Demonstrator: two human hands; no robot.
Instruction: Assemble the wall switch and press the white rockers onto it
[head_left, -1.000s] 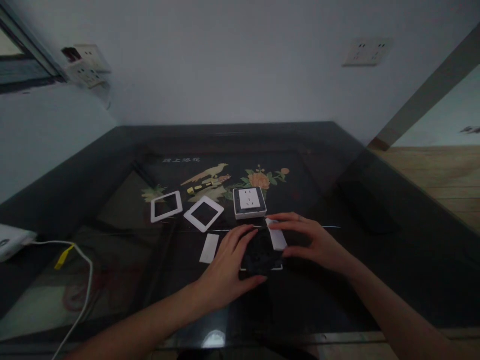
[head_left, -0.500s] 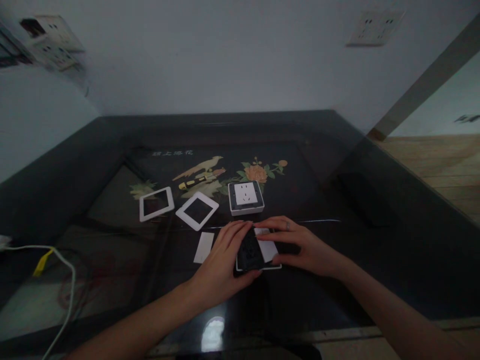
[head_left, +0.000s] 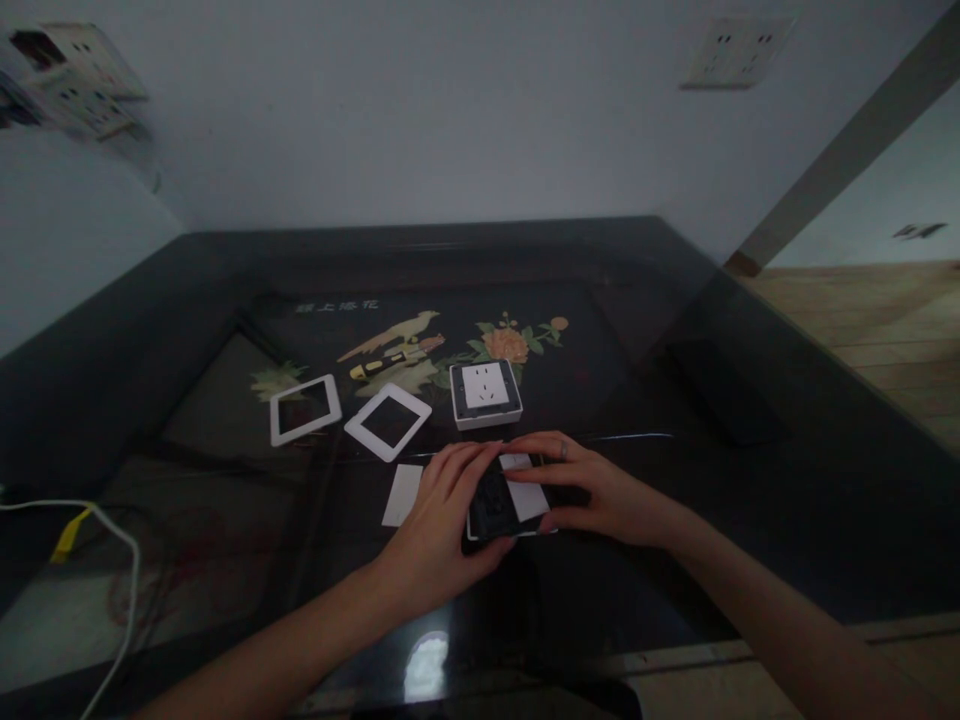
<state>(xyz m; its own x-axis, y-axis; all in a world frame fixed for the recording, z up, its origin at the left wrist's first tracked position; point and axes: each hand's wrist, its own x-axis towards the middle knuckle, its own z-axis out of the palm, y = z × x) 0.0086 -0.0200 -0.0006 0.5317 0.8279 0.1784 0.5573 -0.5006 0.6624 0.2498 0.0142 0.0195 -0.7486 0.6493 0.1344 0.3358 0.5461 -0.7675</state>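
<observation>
A dark switch module (head_left: 495,505) with a white rim lies on the black glass table (head_left: 675,560) in front of me. My left hand (head_left: 442,525) curls round its left side, fingers over the top and thumb at the near edge. My right hand (head_left: 592,490) presses a white rocker plate (head_left: 525,495) onto the module's right half, fingers closed on it. A second white rocker plate (head_left: 402,495) lies flat just left of my left hand.
Behind the hands stand a white socket unit (head_left: 484,392) and two white square frames (head_left: 388,421) (head_left: 304,408). A small yellow-and-black tool (head_left: 386,362) lies further back. A white cable (head_left: 112,590) with a yellow tag runs at the left. Wall sockets (head_left: 731,50) sit above.
My right hand has brought the white rocker plate down from a tilt onto the module. Both hands closed in together on it. The view shifted slightly, so the table things sit further left.
</observation>
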